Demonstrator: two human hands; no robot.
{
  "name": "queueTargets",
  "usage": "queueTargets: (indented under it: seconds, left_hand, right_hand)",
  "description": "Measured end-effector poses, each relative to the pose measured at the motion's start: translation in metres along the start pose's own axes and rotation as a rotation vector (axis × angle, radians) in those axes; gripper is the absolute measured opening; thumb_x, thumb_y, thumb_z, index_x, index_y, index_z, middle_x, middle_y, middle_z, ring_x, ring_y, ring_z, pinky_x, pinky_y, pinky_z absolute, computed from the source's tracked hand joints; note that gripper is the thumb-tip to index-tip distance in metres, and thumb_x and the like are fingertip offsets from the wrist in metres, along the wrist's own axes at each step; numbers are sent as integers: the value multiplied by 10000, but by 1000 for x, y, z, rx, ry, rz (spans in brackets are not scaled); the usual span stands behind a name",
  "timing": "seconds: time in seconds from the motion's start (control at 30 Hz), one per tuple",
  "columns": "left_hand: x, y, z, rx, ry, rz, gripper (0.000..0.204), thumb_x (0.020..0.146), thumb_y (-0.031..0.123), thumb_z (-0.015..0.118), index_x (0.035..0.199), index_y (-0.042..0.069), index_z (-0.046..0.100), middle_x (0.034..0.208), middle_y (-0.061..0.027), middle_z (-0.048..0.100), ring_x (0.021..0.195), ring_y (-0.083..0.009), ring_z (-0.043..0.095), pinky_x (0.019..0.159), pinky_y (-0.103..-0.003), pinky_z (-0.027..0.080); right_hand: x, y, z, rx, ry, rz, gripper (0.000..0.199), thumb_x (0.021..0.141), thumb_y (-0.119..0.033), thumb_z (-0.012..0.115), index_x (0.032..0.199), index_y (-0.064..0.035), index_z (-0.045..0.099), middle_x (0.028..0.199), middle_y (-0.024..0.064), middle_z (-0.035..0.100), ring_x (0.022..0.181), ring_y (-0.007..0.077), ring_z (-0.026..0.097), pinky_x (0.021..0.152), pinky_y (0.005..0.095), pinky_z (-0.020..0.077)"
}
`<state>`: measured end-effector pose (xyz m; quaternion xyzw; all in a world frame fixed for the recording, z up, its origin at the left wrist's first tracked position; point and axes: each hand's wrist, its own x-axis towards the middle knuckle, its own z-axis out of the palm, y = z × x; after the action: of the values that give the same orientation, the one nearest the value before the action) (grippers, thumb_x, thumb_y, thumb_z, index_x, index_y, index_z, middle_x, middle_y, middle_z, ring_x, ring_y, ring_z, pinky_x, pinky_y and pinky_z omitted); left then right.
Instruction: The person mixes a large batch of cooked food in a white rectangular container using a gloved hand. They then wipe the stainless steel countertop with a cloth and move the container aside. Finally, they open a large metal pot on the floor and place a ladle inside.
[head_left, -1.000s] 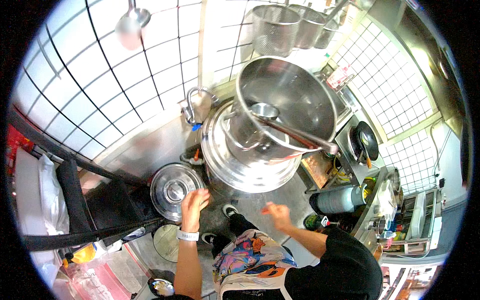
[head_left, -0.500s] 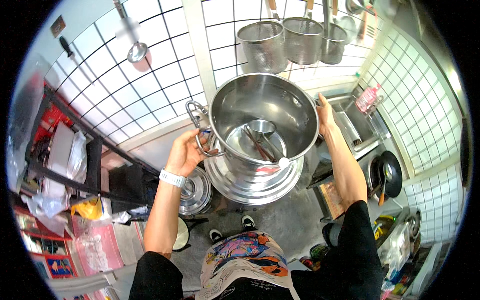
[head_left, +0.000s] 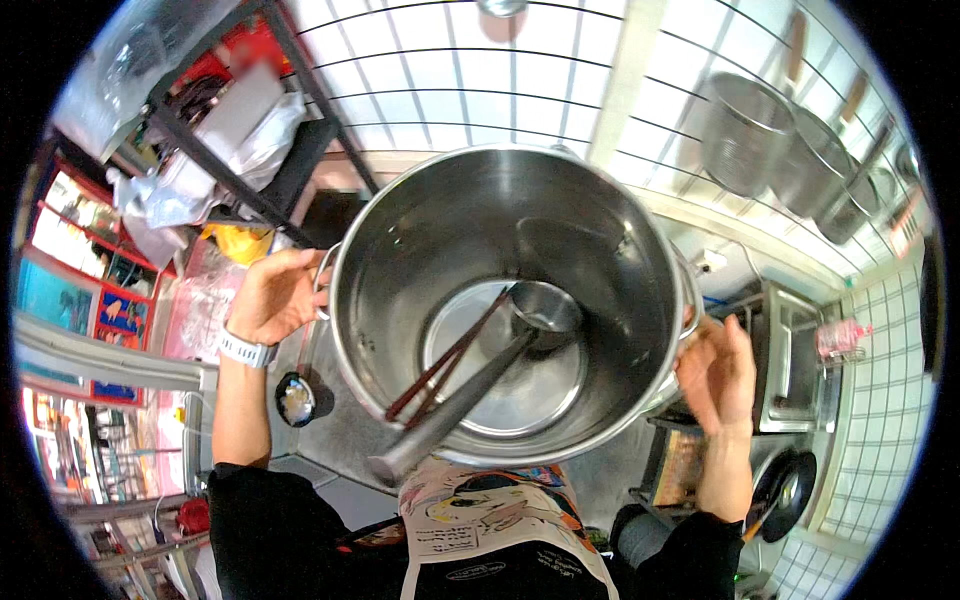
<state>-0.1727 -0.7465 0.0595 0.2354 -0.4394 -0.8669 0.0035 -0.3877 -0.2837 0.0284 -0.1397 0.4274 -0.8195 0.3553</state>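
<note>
A large stainless steel stockpot (head_left: 390, 230) fills the middle of the head view, held off the floor in front of my apron. My left hand (head_left: 278, 293), with a pale watch at the wrist, is closed on the left loop handle. On the right side, my right hand (head_left: 718, 375) grips the other handle; its fingertips are partly hidden behind the metal. Inside the pot a ladle (head_left: 465, 400) leans with its bowl down and its thick grey handle over the near rim. Dark red chopsticks (head_left: 447, 365) rest beside it, also slanting to the near rim.
A black shelf rack (head_left: 230, 185) with bags and boxes stands at the left. Several mesh strainers (head_left: 745, 135) hang on the tiled wall at upper right. To the right are a steel sink (head_left: 797, 355) and a black wok (head_left: 795, 490). A small dish (head_left: 295, 398) sits lower left.
The pot has come up nearer to me and away from the big round stepped lid beneath it. My view has swung left, so the strainers now appear farther right. Both hands remain at the handles.
</note>
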Motion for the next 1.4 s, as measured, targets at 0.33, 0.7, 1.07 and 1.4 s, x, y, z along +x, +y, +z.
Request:
queueTargets:
  seconds: [0.33, 0.7, 1.07, 1.4]
  left_hand:
    - [-2, -9, -130, 60, 365, -214, 178, 873, 250, 632, 980, 108, 639, 787, 21, 521, 754, -158, 568, 836, -534, 563]
    - [207, -206, -320, -152, 573, -86, 260, 782, 141, 660, 628, 118, 452, 662, -14, 462, 650, -188, 500, 806, -537, 502]
    - [285, -275, -368, -685, 718, 69, 366, 853, -82, 495, 1178, 84, 470, 1111, -111, 511, 1000, -299, 541, 949, -525, 464]
    - [314, -256, -338, -724, 745, 116, 529, 979, -2, 473, 1490, 81, 365, 1431, -175, 479, 1096, -357, 572, 961, -538, 498]
  right_hand:
    - [187, 185, 55, 208, 205, 438, 285, 952, -401, 542, 964, -123, 608, 873, 12, 670, 751, 157, 595, 766, 359, 467]
    - [375, 375, -58, -89, 556, 545, 481, 923, -525, 460, 829, -87, 635, 773, 102, 655, 647, 218, 588, 599, 422, 493]
    - [449, 417, -92, 81, 799, 426, 515, 845, -577, 568, 694, -87, 522, 698, 72, 510, 632, 257, 458, 626, 429, 428]
    - [461, 399, -85, 31, 609, 430, 703, 906, -576, 504, 1263, 27, 560, 1350, 224, 544, 1194, 379, 518, 1007, 521, 413]
